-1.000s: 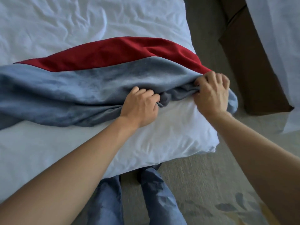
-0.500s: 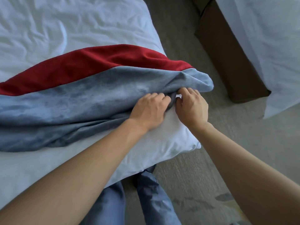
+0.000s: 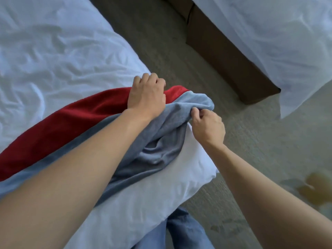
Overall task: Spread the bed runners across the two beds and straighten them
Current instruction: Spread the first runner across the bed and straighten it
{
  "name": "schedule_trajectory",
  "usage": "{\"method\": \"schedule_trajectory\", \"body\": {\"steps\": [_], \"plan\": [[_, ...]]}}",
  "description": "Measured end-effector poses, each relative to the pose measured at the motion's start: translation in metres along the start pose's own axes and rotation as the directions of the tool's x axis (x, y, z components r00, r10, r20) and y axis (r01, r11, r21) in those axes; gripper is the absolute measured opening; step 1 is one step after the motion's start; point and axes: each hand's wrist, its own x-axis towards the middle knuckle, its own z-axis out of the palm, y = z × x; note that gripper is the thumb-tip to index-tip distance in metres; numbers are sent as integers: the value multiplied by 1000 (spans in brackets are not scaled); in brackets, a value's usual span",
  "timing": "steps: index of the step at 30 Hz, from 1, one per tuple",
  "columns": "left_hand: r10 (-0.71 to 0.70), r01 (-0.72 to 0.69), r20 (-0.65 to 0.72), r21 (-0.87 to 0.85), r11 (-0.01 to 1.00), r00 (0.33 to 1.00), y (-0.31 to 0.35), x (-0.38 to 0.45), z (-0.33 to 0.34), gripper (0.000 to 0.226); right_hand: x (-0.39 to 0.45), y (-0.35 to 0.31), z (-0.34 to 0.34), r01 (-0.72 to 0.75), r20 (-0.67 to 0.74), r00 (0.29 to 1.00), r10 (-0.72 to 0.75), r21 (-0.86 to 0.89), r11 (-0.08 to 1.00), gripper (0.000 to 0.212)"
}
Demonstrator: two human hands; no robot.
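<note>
The red-and-grey bed runner point(image 3: 75, 126) is lying across the corner of the near bed point(image 3: 53, 56), bunched in grey folds towards the bed's edge. The person's left hand point(image 3: 146, 95) is curling its fingers over the red band at the far edge of the runner, gripping it there. The right hand point(image 3: 208, 127) is pinching the grey end of the cloth just beside the mattress corner. A second bed point(image 3: 280, 33) is standing well apart across the carpet point(image 3: 251, 141), on a brown base point(image 3: 230, 56).
</note>
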Motion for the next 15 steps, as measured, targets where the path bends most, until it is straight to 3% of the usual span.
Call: {"method": "schedule_trajectory", "body": {"steps": [4, 9, 11, 15], "plan": [[-2, -28, 236, 125, 992, 972, 11, 27, 14, 30, 8, -10, 9, -123, 55, 991, 121, 41, 992, 53], [30, -69, 365, 95, 993, 931, 30, 46, 13, 11, 7, -9, 19, -158, 94, 984, 150, 82, 984, 31], [28, -52, 340, 62, 997, 940, 29, 52, 11, 15, 8, -4, 21, -140, 115, 985, 130, 79, 987, 25], [17, -25, 129, 59, 998, 991, 20, 69, 11, 19, 24, 17, 20, -138, 167, 977, 134, 12, 990, 17]]}}
